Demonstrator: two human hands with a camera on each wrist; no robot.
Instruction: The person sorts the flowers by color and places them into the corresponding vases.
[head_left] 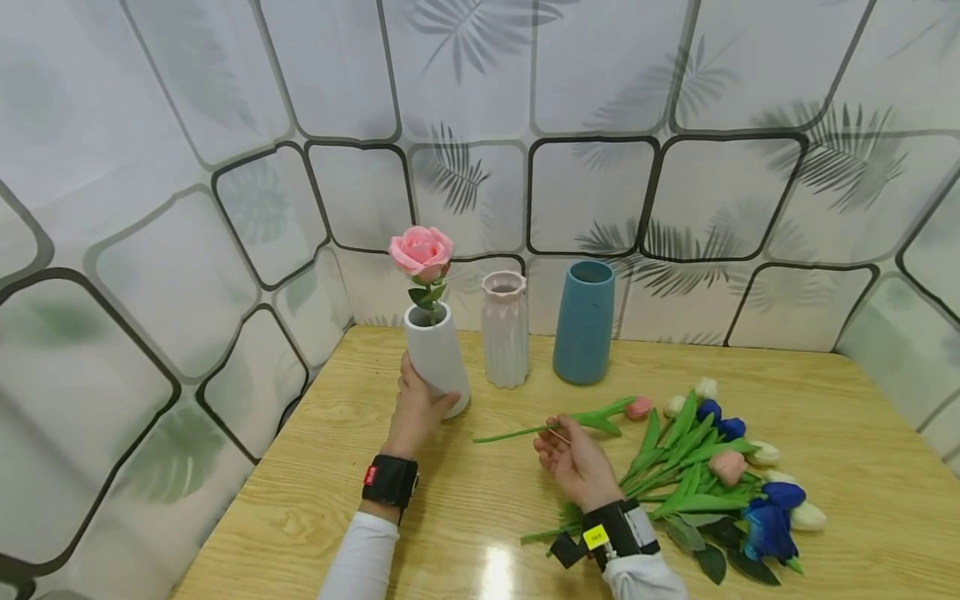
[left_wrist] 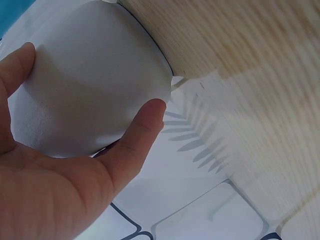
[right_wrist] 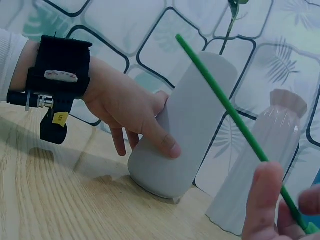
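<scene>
My left hand point(head_left: 420, 412) grips the lower part of a white vase point(head_left: 437, 357), thumb on one side and fingers round the other. The vase leans a little, and a pink rose point(head_left: 422, 252) with green leaves stands in its mouth. Between the thumb and fingers of my right hand point(head_left: 579, 468) is the green stem of a pink tulip point(head_left: 637, 407). Its bloom points right and its bare stem end points left toward the white vase. In the right wrist view the stem point(right_wrist: 220, 95) crosses in front of the vase point(right_wrist: 187, 125).
A pleated pale pink vase point(head_left: 506, 333) stands just right of the white one, and a blue vase point(head_left: 584, 325) farther right. Several tulips point(head_left: 686, 450) and a blue rose point(head_left: 769, 531) lie piled at the right of the wooden table point(head_left: 300, 500). A patterned curtain hangs behind.
</scene>
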